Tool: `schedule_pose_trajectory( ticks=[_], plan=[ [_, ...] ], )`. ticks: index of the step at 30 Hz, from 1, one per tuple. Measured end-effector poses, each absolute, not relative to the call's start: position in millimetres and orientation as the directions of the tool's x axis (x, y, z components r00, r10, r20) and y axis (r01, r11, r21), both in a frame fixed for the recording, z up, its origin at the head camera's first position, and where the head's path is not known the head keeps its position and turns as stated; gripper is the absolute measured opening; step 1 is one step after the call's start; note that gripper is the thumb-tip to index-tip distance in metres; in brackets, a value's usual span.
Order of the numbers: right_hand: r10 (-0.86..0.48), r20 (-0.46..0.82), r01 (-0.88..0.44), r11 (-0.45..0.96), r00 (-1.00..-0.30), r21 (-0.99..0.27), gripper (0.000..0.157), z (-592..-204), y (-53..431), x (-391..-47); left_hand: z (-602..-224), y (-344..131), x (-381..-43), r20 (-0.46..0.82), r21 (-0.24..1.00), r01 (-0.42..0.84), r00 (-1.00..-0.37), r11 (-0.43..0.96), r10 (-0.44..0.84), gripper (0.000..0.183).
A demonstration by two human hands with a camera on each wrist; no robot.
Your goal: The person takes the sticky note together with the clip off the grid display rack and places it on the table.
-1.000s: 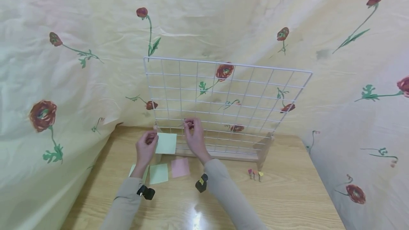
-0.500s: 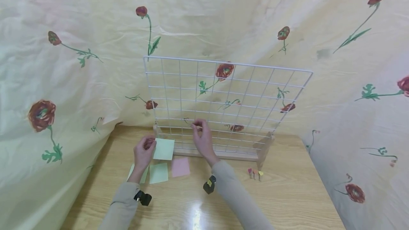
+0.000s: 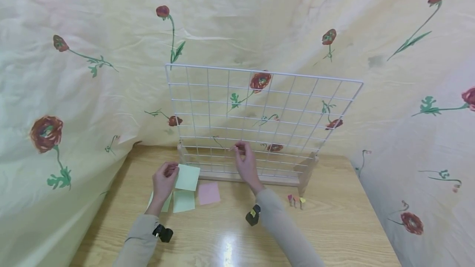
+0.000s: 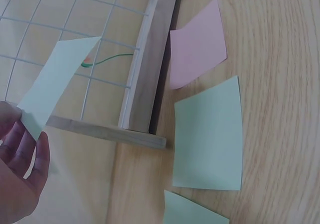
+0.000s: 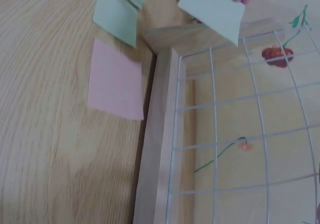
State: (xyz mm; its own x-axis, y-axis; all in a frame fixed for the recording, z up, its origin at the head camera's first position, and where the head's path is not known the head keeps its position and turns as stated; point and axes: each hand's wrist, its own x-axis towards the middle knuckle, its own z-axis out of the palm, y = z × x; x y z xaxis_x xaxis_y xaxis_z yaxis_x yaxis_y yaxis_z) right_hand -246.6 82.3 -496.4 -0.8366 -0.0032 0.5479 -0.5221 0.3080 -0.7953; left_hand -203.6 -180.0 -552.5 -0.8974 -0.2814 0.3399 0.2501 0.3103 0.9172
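Note:
My left hand (image 3: 164, 181) pinches a pale green square paper note (image 3: 187, 177) by its left edge. The note is raised in front of the lower left of a white wire grid panel (image 3: 259, 110); the left wrist view shows it tilted, with fingers at one end. My right hand (image 3: 247, 164) is in front of the grid's lower middle, thumb and fingertips drawn together. A small thin thing (image 3: 229, 149) shows at those fingertips; I cannot tell its kind. On the table below lie a pink note (image 3: 209, 193) and a green note (image 3: 184, 202).
Another green note (image 3: 166, 203) lies partly behind my left wrist. Three small clips with magenta, orange and yellow tops (image 3: 295, 201) lie at the right. Wooden feet and a wooden bar (image 3: 278, 181) hold the grid upright on the wooden table (image 3: 334, 226). Flowered cloth (image 3: 111, 11) hangs behind.
My left hand has moved down and slightly left with the green note, away from the grid's corner. My right hand has moved right and a little down along the grid.

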Motion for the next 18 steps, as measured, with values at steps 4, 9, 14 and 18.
schedule_pose_trajectory(
  ticks=[4, 9, 14, 18],
  plan=[
    [-0.008, 0.541, -0.515, 0.318, -0.841, -0.796, 0.013, -510.5, 91.8, -254.5, -555.7, -182.8, -201.8, 0.316, 0.924, 0.229, -0.908, 0.305, -0.276, 0.013],
    [0.008, 0.53, -0.502, 0.305, -0.848, -0.809, 0.015, -518.1, 102.6, -254.6, -559.3, -186.7, -197.5, 0.266, 0.932, 0.171, -0.922, 0.321, -0.282, 0.014],
    [0.012, 0.493, -0.464, 0.319, -0.87, -0.827, 0.018, -522.0, 113.5, -252.6, -560.1, -189.9, -192.5, 0.26, 0.927, 0.155, -0.921, 0.34, -0.289, 0.015],
    [0.006, 0.467, -0.438, 0.335, -0.884, -0.834, 0.019, -524.7, 122.0, -249.9, -560.3, -192.0, -189.4, 0.252, 0.928, 0.145, -0.923, 0.344, -0.29, 0.016]
  ],
)
